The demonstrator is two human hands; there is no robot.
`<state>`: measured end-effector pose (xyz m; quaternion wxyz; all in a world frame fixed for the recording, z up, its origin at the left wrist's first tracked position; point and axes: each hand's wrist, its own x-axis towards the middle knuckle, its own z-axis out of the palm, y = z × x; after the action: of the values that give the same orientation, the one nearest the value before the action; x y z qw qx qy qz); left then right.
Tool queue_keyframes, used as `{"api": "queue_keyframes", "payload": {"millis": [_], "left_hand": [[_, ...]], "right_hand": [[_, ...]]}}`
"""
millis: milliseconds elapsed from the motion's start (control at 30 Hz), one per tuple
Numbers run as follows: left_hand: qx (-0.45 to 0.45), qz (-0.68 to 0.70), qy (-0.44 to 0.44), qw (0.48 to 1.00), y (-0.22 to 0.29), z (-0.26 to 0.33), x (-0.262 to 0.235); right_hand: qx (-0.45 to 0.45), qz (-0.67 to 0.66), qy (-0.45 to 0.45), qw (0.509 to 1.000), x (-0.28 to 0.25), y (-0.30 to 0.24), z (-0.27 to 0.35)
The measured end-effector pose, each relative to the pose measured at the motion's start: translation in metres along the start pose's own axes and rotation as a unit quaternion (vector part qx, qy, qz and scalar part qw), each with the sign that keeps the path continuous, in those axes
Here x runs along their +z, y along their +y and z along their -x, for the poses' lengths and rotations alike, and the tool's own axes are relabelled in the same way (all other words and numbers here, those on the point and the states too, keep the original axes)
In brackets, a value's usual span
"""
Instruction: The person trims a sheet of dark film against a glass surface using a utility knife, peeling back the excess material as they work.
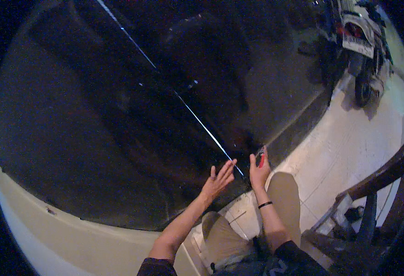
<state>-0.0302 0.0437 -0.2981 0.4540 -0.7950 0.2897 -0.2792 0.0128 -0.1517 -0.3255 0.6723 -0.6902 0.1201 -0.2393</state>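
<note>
a parked scooter [360,41] stands on the pale tiled floor [349,138]; a dark wooden railing [377,177] curves nearby, beside a dark glossy panel [119,115].

Counted in view — two hands: one left hand [218,180], spread flat against one dark glass panel [119,115]; one right hand [259,171], by which one small red object [260,159] is held. One black wristband [265,204] is noted — also one parked scooter [360,41].

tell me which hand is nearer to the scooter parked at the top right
Right. The right hand, holding a small red thing, is on the scooter's side; the left hand lies farther left, open against the dark panel.
</note>
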Motion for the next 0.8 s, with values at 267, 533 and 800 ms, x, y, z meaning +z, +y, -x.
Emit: {"api": "queue_keyframes", "payload": {"millis": [267, 533, 800], "left_hand": [[0.003, -0.018, 0.01, 1.0, 0.004, -0.001, -0.015], [0.002, -0.008, -0.052, 0.999, 0.011, -0.005, -0.026], [-0.022, 0.051, -0.045, 0.997, 0.027, -0.01, -0.023]], "right_hand": [[0.046, -0.01, -0.071, 0.996, -0.001, 0.021, -0.004], [0.025, -0.006, -0.117, 0.993, -0.032, 0.016, -0.008], [0.106, -0.031, -0.029, 0.994, -0.106, 0.088, 0.018]]}}
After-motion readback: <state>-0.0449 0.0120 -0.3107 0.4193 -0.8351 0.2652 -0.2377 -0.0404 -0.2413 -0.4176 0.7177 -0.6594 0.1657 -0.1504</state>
